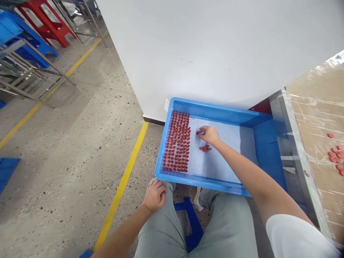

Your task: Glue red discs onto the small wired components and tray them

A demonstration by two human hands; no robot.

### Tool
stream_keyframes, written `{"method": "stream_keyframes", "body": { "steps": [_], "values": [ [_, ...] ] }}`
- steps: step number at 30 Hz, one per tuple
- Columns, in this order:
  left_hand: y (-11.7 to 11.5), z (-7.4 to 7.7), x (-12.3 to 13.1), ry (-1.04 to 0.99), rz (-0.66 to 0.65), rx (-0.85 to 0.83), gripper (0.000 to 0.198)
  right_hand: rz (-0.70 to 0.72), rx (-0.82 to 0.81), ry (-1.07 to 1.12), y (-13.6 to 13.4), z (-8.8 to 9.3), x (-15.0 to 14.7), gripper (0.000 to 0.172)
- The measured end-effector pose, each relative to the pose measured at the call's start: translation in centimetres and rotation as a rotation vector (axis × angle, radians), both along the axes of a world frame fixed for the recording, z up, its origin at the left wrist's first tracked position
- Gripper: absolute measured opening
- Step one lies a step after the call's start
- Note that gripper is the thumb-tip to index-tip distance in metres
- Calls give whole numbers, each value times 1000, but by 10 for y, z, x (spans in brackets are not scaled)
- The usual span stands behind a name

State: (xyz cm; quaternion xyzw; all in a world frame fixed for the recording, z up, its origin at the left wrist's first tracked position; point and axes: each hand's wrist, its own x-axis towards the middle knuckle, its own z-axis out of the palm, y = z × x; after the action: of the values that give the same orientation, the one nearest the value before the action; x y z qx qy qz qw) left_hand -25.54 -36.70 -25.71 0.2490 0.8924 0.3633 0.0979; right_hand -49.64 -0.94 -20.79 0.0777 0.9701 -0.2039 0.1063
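A blue plastic tray stands on the floor in front of my knees, lined with pale paper. Several rows of small red parts fill its left side. My right hand reaches into the tray's middle, fingers pinched on one small red part at the edge of the rows. A small loose cluster of red parts lies just below that hand. My left hand rests curled on my left knee, just below the tray's near rim, with nothing visible in it.
A white wall rises behind the tray. To the right is a metal-edged table covered in brown board with several red discs. Yellow floor lines, metal frames and red and blue stools stand far left.
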Motion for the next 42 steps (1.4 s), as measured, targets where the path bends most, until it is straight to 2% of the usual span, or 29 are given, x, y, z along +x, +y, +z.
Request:
{"method": "stream_keyframes", "body": {
  "steps": [7,12,17,19,30,36,42],
  "values": [
    [0,0,0,-6,4,5,17,-18,-52,52,-6,-12,-15,25],
    [-1,0,0,-12,5,10,17,3,-67,81,-12,-10,-23,29],
    [-1,0,0,-20,5,16,17,68,-99,75,-11,-12,-17,42],
    [-1,-1,0,-22,6,18,18,77,-109,82,-10,-14,-14,42],
    [-1,0,-1,-31,11,24,17,-42,-83,131,-18,-24,-24,24],
    [-1,1,-1,-35,12,28,18,-104,-51,149,-31,-24,-38,24],
    [-2,1,-1,-32,15,29,18,-86,-40,144,-36,-20,-43,23]
  ]
}}
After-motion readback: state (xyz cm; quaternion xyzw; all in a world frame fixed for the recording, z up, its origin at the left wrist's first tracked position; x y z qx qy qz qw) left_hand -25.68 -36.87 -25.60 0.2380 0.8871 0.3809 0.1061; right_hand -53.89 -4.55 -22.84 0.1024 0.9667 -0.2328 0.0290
